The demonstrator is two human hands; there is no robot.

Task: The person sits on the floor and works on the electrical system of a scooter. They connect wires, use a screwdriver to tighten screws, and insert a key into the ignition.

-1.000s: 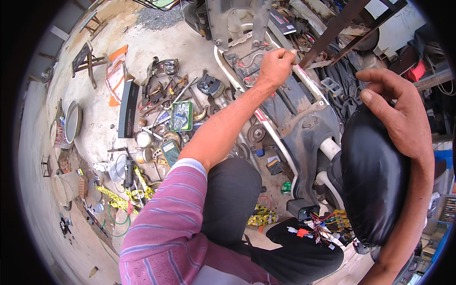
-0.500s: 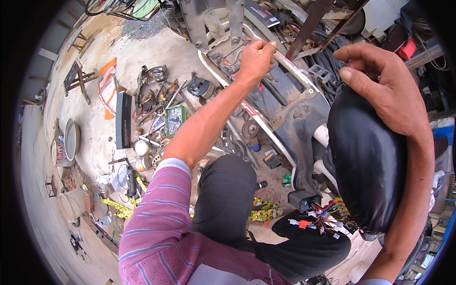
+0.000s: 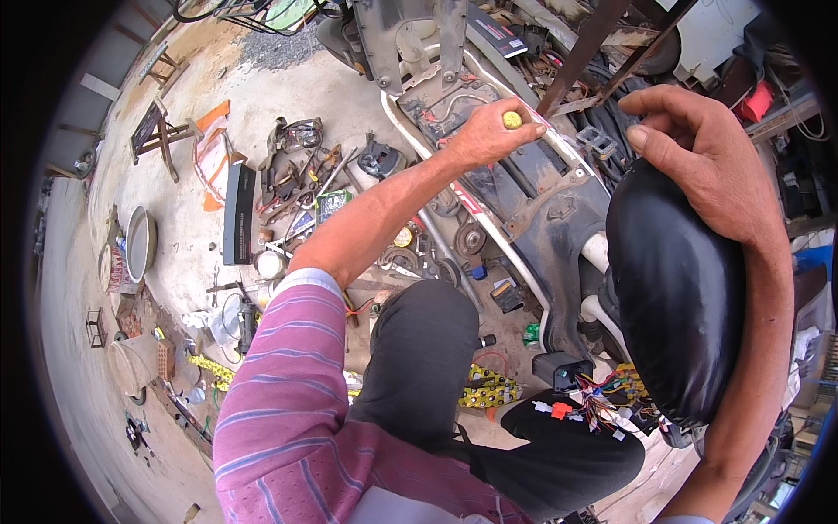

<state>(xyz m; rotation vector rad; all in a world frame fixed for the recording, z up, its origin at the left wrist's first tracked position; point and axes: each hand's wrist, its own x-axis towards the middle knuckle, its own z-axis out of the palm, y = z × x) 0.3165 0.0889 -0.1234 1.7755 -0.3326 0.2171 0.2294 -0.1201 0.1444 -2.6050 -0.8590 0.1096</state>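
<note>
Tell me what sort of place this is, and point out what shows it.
Most likely a scooter repair yard or workshop: there's a partly stripped scooter with a black seat, a bundle of exposed wires, and tools and loose parts strewn over the bare-looking floor.

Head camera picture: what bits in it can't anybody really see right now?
All in the head view:
- Yellow-ended thing: only its round end shows clearly; the left hand hides the rest.
- Black seat: the right forearm covers part of its right side.
- Grey panel: its top is cut off by the picture's upper edge.
- Wires: too small and tangled to follow.
</note>
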